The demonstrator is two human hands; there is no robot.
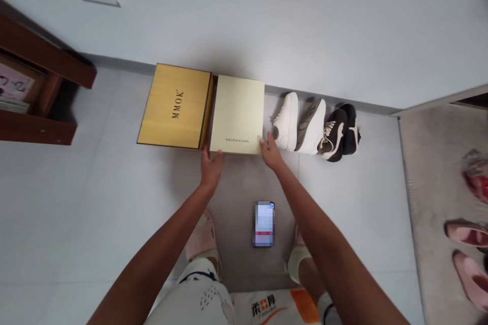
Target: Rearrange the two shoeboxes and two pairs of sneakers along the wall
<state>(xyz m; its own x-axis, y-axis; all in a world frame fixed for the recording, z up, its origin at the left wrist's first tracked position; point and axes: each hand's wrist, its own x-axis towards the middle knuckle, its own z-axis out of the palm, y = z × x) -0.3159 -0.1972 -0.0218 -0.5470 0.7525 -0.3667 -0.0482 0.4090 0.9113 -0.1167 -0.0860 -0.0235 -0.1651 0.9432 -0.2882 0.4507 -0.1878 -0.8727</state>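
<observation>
The left hand (211,166) and right hand (271,152) sit open at the near corners of a closed cream MEIZHIYUAN box (237,114), at twelve o'clock. A gold MMOK box (174,105) stands against it toward eleven; white sneakers (285,122) lie toward one.

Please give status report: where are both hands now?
Left hand, right hand at front corners of cream box. Gold box beside it, white shoe other side. Phone on floor nearby.

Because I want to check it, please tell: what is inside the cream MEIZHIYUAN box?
The cream box shows only its top, so the inside is covered. The left hand and right hand are at its near edge.
</observation>
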